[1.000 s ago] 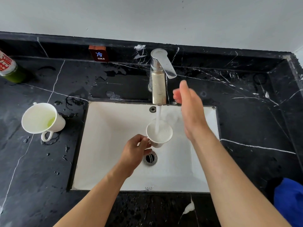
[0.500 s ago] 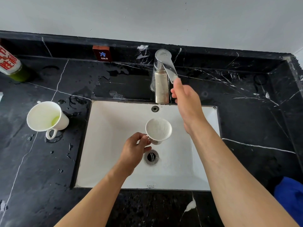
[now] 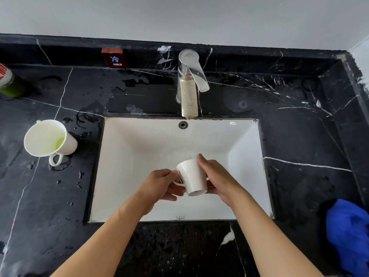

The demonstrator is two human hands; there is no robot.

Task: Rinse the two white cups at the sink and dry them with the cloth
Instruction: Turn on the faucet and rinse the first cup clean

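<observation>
Over the white sink (image 3: 127, 162) I hold a white cup (image 3: 192, 177) tipped over, its base toward me and its mouth facing away and down. My left hand (image 3: 159, 185) grips its handle side. My right hand (image 3: 217, 179) wraps the cup's right side, fingers reaching over the rim. A second white cup (image 3: 47, 139) with a greenish tint inside stands on the black counter left of the sink, handle toward me. The blue cloth (image 3: 350, 234) lies crumpled on the counter at the right edge. No water runs from the chrome faucet (image 3: 189, 84).
The black marble counter (image 3: 299, 126) is wet around the basin, with droplets on the left. A green bottle (image 3: 10, 82) stands at the far left edge. A small red "COLD" sign (image 3: 114, 57) sits on the back ledge. The cup hides the drain.
The water stopped after my right hand reached the faucet lever. That hand then came down onto the cup, and the cup went from upright under the spout to tipped over, closer to me.
</observation>
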